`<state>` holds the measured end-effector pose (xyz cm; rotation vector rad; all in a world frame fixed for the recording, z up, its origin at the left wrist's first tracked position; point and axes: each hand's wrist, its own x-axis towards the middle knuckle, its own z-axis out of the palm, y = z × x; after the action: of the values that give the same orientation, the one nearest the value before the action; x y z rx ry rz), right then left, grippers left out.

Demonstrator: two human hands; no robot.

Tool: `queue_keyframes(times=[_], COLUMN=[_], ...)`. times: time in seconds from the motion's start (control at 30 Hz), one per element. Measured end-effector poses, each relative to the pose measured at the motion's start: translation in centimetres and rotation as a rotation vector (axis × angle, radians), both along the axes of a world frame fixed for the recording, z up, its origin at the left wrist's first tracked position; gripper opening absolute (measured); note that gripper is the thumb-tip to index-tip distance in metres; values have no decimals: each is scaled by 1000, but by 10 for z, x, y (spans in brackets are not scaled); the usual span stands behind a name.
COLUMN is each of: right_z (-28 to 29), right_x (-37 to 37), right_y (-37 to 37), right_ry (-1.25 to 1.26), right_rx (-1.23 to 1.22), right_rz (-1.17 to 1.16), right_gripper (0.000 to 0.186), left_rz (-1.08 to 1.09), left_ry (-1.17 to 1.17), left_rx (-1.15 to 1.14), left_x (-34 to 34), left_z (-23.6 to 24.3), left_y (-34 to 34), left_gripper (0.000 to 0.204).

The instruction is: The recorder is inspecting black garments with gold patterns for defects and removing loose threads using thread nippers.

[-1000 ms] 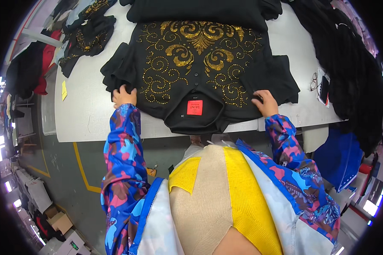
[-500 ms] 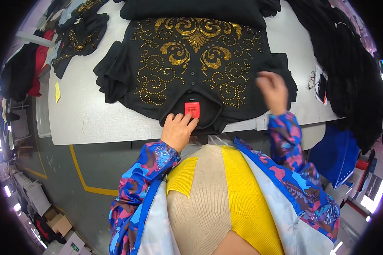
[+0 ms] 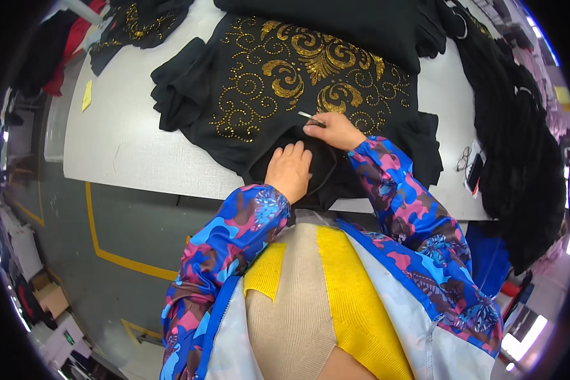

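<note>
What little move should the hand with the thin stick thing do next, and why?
Perhaps the right hand should gently turn the thin, pale-ended tool toward the neck opening of the black top: it's pinched close by, but its pale end points away, while the left hand rests at the opening, seemingly steadying the cloth.

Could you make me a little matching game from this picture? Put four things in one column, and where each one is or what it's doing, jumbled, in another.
Things
1. Left hand
2. Right hand
3. Yellow slip
4. Eyeglasses

Places and states
A. On the white table, to the right of the black garment
B. Gripping a slim pale-tipped tool
C. On the table, to the left of the garment
D. Resting at the garment's neck opening

Right pairs
1-D, 2-B, 3-C, 4-A
</note>
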<state>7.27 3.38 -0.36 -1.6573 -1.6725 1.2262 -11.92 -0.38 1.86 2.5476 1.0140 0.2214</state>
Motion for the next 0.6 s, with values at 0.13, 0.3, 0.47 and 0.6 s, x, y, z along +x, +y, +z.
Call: queue_keyframes(times=[0.13, 0.3, 0.47, 0.6], right_z=[11, -6, 7, 50], right_x=[11, 33, 31, -18], right_y=[17, 29, 17, -13], right_ry=[372, 632, 19, -194], right_rx=[-499, -654, 248, 541], right_rz=[-371, -430, -175, -134], right_gripper=[23, 26, 19, 15], left_rz=[9, 21, 279, 571], left_ry=[49, 39, -243, -1175], left_rx=[-112, -149, -440, -1142], left_x=[-5, 10, 39, 37], left_z=[-13, -7, -10, -120], left_y=[6, 20, 45, 55], left_gripper=[26, 23, 16, 21])
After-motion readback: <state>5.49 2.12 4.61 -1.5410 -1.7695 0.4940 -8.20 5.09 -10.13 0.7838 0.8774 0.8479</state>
